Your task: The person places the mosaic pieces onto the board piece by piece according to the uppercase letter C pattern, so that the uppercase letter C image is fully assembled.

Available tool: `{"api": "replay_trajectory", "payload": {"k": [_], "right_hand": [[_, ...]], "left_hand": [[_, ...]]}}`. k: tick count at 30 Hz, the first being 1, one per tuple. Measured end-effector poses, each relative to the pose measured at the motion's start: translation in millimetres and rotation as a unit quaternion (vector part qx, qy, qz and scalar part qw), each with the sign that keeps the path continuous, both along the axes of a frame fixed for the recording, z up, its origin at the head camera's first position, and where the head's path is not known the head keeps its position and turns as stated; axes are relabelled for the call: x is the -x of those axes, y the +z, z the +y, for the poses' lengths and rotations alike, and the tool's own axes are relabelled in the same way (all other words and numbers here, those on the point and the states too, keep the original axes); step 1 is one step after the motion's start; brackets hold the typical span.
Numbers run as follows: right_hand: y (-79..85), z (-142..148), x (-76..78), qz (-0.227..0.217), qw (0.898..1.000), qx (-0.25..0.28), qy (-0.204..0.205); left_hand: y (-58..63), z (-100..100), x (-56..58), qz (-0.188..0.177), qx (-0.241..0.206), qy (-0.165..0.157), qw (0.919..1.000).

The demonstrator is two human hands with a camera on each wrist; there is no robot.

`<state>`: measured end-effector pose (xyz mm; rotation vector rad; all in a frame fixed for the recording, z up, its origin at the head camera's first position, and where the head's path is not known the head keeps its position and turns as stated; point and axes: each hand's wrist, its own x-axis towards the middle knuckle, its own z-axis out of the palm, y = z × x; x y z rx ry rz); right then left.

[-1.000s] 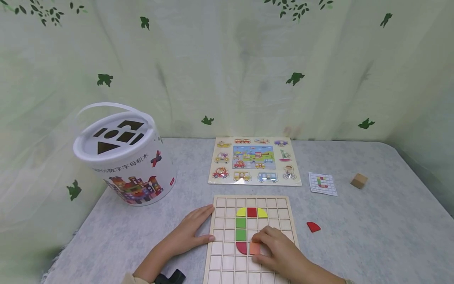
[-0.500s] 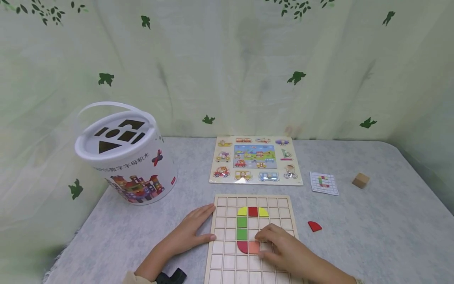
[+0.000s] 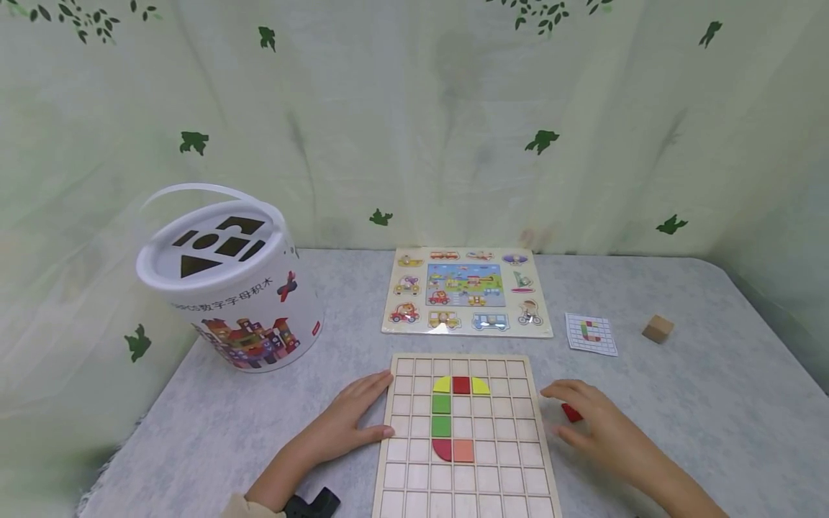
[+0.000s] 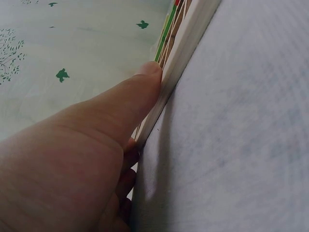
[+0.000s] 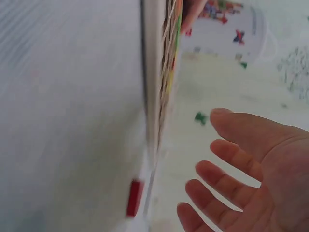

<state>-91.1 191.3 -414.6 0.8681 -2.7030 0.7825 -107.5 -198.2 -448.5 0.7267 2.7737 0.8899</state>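
Off the board [image 3: 466, 432] now: my right hand [image 3: 599, 424] has swung out to 3 o'clock, fingers spread, hovering over the red piece [image 3: 571, 412] on the table [image 3: 699, 417], touching nothing I can confirm. Left hand [image 3: 346, 417] flat, thumb pressed to board's 9 o'clock edge. Bucket [image 3: 233, 295] at 10, vehicle puzzle [image 3: 468, 291] at 12, card [image 3: 591, 334] and cube [image 3: 658, 329] at 2.

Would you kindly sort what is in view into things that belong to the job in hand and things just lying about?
In use:
- grid board, steadied by the left hand
- coloured tiles set in it
- loose red piece, under the right hand
- pattern card

Lying about:
- white bucket
- vehicle puzzle
- wooden cube
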Motion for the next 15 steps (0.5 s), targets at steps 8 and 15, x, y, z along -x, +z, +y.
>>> {"api": "replay_trajectory", "payload": {"k": [8, 15], "right_hand": [[-13.1, 26.1, 4.8, -0.096, 0.995, -0.014, -0.027], [-15.1, 31.7, 9.4, -0.147, 0.989, -0.017, 0.01]], "left_hand": [[-0.1, 0.4, 0.1, -0.002, -0.003, 0.0, 1.0], [-0.4, 0.0, -0.6, -0.005, -0.008, 0.004, 1.0]]}}
